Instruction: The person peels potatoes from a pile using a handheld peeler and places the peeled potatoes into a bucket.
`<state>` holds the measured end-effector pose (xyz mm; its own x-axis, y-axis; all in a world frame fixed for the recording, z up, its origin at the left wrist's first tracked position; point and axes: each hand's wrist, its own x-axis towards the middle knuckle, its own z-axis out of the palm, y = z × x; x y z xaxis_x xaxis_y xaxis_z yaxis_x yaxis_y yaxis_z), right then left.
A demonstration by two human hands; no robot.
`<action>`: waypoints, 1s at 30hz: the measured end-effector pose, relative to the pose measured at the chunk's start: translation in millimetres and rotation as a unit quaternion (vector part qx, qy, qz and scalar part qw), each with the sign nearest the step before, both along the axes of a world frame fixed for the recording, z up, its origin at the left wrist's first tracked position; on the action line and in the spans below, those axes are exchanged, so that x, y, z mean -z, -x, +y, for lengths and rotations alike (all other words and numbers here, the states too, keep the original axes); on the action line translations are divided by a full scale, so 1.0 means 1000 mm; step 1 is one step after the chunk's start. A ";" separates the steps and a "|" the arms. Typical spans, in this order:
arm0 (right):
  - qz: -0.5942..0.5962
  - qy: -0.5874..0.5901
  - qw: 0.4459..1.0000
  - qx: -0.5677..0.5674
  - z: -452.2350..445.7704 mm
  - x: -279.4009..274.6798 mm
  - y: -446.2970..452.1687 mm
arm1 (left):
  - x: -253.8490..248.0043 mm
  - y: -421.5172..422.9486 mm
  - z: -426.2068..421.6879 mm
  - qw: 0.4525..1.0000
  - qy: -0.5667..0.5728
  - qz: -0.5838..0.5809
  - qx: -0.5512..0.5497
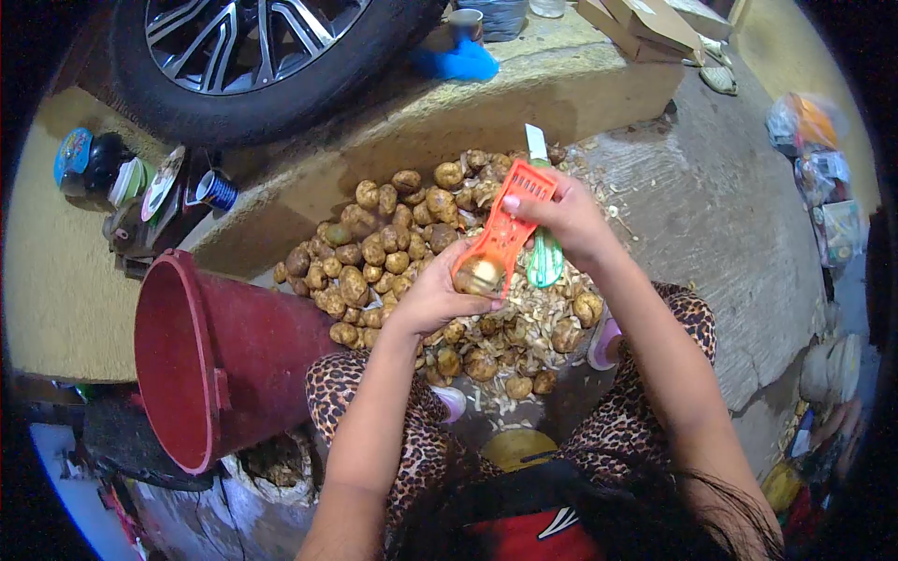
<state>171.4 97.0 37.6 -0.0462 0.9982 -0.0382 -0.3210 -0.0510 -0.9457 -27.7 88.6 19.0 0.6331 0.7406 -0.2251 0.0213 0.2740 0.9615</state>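
My left hand is wrapped round a partly peeled potato, pale on its upper side. An orange peeler lies across the potato, its upper end held by my right hand. A green-handled knife is also at my right hand, its blade pointing up past the fingers. Under and beyond both hands lies a heap of unpeeled potatoes, with pale peelings over the ground on its near right side.
A red bucket lies tipped at the left. Behind the heap runs a concrete ledge bearing a car wheel, a blue cloth and a cardboard box. Plastic bags line the right wall.
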 end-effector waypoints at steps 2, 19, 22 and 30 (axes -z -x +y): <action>-0.101 -0.048 0.994 0.015 -0.005 -0.001 0.007 | -0.005 0.000 0.000 0.995 -0.062 0.072 0.001; -0.054 -0.001 0.996 0.065 0.009 0.011 -0.016 | 0.006 -0.005 -0.004 0.981 -0.156 0.115 -0.020; -0.044 0.019 0.997 0.054 -0.002 0.011 0.001 | 0.001 -0.007 -0.008 0.990 -0.108 0.084 -0.036; 0.028 0.056 0.988 0.141 0.028 0.021 -0.045 | -0.002 0.006 -0.006 0.980 -0.163 0.110 -0.033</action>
